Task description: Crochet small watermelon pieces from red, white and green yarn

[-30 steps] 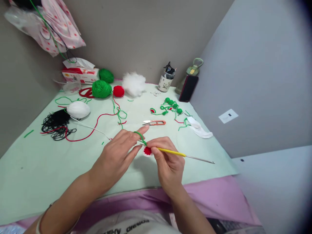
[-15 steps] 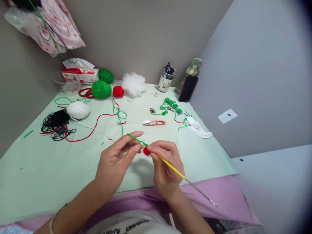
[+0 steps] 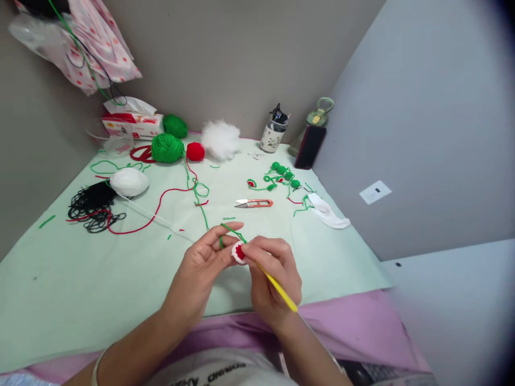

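Observation:
Between my fingertips is a small round crochet piece (image 3: 238,252), red in the middle with a white rim. My left hand (image 3: 201,268) pinches its left edge, and green yarn (image 3: 233,231) runs over the raised index finger to the piece. My right hand (image 3: 276,276) is closed round a crochet hook with a yellow grip (image 3: 281,292); its fingertips touch the right side of the piece. The hook's tip is hidden by the fingers. Beyond my hands lie orange-handled thread snips (image 3: 257,203).
Green (image 3: 167,148), red (image 3: 195,151) and white (image 3: 129,182) yarn balls and black yarn (image 3: 94,206) sit at the left. White stuffing (image 3: 220,139) is behind. Small green crochet pieces (image 3: 295,184), a pen jar (image 3: 271,136) and a phone (image 3: 311,147) stand or lie at the right.
The round piece has turned to show more of its white rim. My left hand has shifted right, closer to my right hand, and the yellow hook has tilted more steeply downward.

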A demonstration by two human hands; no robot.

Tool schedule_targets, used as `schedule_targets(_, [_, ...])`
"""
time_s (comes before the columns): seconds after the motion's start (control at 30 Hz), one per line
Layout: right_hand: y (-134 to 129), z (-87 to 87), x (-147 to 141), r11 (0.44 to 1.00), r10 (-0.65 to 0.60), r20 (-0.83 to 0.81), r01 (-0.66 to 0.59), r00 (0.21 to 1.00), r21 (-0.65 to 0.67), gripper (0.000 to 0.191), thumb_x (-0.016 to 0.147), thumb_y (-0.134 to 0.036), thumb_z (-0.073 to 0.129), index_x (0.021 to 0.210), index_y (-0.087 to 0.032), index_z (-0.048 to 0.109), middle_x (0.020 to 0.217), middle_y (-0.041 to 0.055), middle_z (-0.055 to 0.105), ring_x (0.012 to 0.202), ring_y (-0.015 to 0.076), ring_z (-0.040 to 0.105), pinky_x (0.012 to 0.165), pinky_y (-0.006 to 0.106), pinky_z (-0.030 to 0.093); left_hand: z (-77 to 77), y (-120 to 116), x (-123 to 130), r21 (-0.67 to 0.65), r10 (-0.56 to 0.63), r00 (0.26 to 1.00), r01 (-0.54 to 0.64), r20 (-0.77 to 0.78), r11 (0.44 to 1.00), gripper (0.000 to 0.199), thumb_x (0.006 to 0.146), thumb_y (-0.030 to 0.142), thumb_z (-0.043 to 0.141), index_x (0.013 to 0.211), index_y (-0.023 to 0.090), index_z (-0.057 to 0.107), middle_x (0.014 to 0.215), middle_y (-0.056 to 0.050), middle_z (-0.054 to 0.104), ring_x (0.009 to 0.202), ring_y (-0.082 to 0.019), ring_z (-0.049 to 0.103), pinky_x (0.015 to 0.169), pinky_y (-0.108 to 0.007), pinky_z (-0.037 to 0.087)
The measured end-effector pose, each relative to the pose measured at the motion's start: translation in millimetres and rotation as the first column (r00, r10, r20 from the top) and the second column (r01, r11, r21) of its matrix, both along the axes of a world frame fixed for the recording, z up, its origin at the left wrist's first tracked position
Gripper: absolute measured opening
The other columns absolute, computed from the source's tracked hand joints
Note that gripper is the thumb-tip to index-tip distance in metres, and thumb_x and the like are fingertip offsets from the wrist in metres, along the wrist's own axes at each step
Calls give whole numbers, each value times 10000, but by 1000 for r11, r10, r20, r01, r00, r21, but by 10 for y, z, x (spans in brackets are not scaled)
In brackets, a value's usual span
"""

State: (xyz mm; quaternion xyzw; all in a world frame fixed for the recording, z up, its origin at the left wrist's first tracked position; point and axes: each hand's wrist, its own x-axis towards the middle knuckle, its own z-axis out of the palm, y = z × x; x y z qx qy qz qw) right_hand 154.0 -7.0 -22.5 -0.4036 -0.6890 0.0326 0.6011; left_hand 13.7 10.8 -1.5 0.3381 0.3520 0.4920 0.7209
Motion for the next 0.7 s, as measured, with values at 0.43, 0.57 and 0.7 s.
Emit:
schedule_targets(0.43, [4,-186,159,990,-11,205,-18,979,142,552,964,-66,623,1443,-339,619,1108,73,748,1042,240,729,903,440,669,8,70,-85,-169,-206,952,246,227,954,392,887,264,802,1276,287,756,979,-12,691,900,-126,609,863,-227,512])
schedule_targets(0.57, [24,-72,187,986,167,-14,-167,986,19,427,996,-106,596,1339,-341,691,1122,67,770,1000,226,751,874,434,655,15,86,-107,-169,-222,954,257,202,952,466,860,261,821,1317,288,734,953,-9,663,851,-123,575,834,-231,500])
schedule_targets(0.7, [8,48,210,954,234,-222,-268,946,-135,308,997,-98,589,1189,-279,747,1021,54,792,958,210,742,831,383,616,40,98,-130,-58,-142,990,142,-4,988,532,825,252,861,1331,326,718,918,20,625,857,-115,559,841,-216,464])
